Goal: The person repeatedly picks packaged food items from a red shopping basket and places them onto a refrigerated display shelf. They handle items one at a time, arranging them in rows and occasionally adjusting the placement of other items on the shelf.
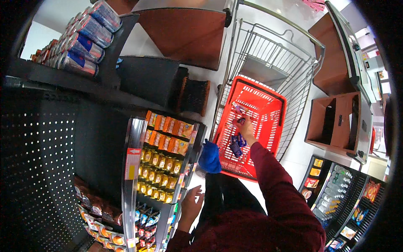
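Observation:
A red plastic shopping basket point(261, 91) sits in a wire shopping cart point(299, 104). Inside it, my right hand point(246, 127) is bent around a small dark item point(241, 120), which the fingers partly hide. Dark blue packets point(235, 148) lie on the basket floor nearer to me, and a purple and white packet point(236, 107) lies beyond my fingers. My left hand point(192, 203) hangs low beside the snack shelf, fingers apart, holding nothing. A blue cloth point(210, 157) is bunched between the shelf and the basket's near left corner.
Left of the cart stands a shelf with orange packets point(170, 126) and gold-wrapped packets point(160, 160). Drink cans point(85, 41) are stacked at upper left. A brown counter panel point(189, 34) borders the cart; an open-fronted brown cabinet point(333, 123) and shelved bottles point(330, 192) stand at right.

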`<control>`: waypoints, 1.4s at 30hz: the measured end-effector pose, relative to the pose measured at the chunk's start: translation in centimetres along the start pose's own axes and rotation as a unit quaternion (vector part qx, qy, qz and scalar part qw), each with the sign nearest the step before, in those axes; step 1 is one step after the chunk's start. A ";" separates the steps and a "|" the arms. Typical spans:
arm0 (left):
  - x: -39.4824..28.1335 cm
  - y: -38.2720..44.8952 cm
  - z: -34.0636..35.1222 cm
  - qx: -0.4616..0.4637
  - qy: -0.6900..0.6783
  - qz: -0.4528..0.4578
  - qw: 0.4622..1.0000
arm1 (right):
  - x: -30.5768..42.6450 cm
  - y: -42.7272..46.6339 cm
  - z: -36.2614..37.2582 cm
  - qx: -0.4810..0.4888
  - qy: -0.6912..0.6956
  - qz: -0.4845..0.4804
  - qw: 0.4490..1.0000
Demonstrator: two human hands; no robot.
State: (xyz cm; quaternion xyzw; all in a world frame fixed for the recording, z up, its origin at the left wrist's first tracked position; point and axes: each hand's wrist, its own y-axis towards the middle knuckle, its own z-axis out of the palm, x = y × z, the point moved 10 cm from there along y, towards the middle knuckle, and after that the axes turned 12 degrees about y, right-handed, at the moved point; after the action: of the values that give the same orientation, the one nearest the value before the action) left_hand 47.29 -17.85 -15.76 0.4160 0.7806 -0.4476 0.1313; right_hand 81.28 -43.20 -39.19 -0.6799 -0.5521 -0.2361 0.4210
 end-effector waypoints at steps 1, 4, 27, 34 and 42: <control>0.4 -0.1 0.4 0.003 -0.003 -0.004 1.000 | -0.4 0.5 0.3 0.002 -0.011 0.007 1.000; 1.0 -0.4 1.0 -0.007 -0.017 -0.007 1.000 | 1.2 1.1 1.6 0.035 0.051 -0.042 0.997; 0.5 -4.5 -4.0 -0.107 -0.026 0.060 0.992 | 14.5 -20.1 4.4 0.255 0.461 0.267 0.807; 1.8 -7.7 -4.2 -0.151 -0.034 0.066 0.986 | 40.9 -22.8 -3.2 0.229 0.377 -0.191 0.877; 1.3 -10.2 -6.3 -0.210 -0.041 0.086 0.973 | 51.5 -33.4 7.7 0.374 0.139 -0.462 0.792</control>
State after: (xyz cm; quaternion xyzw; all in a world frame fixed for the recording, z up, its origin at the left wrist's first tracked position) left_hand 39.65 -14.66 -6.96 0.4261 0.8123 -0.2777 0.2854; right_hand 62.88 -7.16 7.60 -0.0935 -0.7811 -0.2694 0.5554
